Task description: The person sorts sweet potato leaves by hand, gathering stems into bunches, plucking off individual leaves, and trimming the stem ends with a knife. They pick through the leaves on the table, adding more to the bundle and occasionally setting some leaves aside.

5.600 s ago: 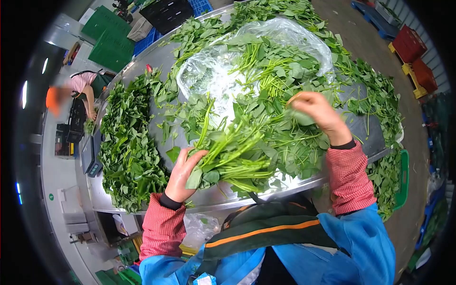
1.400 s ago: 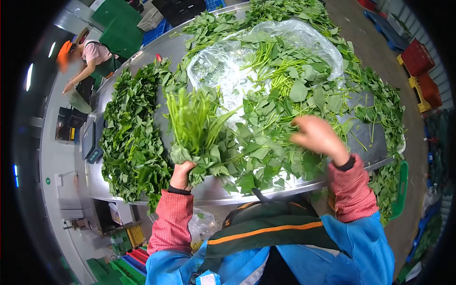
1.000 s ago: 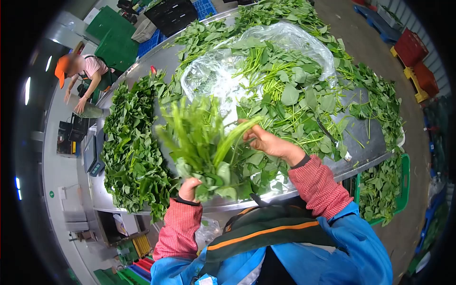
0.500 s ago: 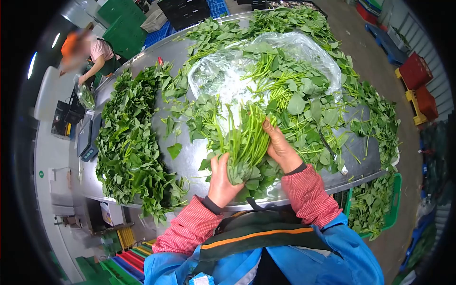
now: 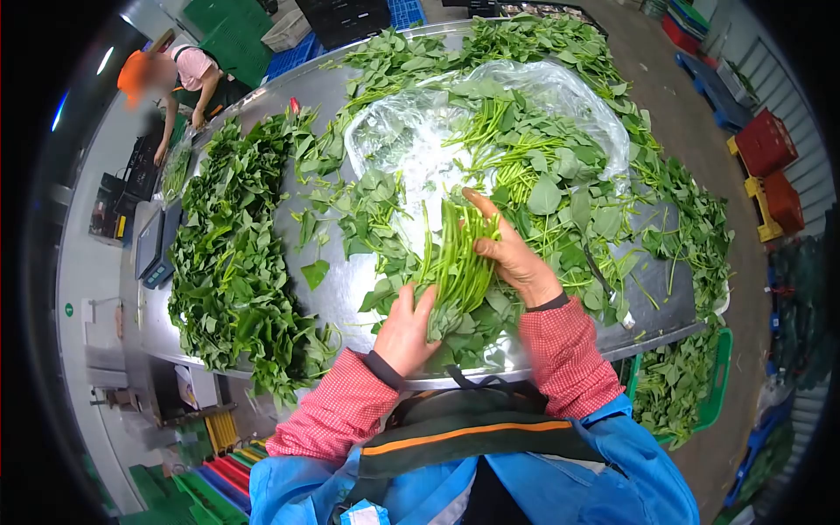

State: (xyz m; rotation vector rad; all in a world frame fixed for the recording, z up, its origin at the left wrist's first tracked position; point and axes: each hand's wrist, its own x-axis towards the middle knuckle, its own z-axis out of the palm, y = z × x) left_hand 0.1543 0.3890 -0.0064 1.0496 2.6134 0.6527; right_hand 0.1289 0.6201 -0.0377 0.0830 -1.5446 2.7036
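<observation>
A bunch of leafy greens point(image 5: 464, 267), pale green stems pointing up and leaves downward, is held in front of me over the metal table point(image 5: 343, 293). My left hand point(image 5: 409, 332) is closed round its leafy lower left side. Against the right side of the stems is my right hand point(image 5: 518, 262), its thumb pressed on them and its index finger stretched along the top. Behind the bunch, more cut greens point(image 5: 525, 166) lie on an open clear plastic bag point(image 5: 398, 131). A slim dark tool with a pale end point(image 5: 604, 282) rests among leaves to the right.
A long heap of greens point(image 5: 236, 262) lines the table's left side, beside a scale point(image 5: 159, 245). At the lower right stands a green crate point(image 5: 719, 385) of greens. A co-worker point(image 5: 197, 74) in an orange cap bends over the table's far left end.
My right index finger has straightened along the stem tops, with the thumb now on the stems. My left hand has shifted slightly left. The co-worker has leaned in, both arms lowered.
</observation>
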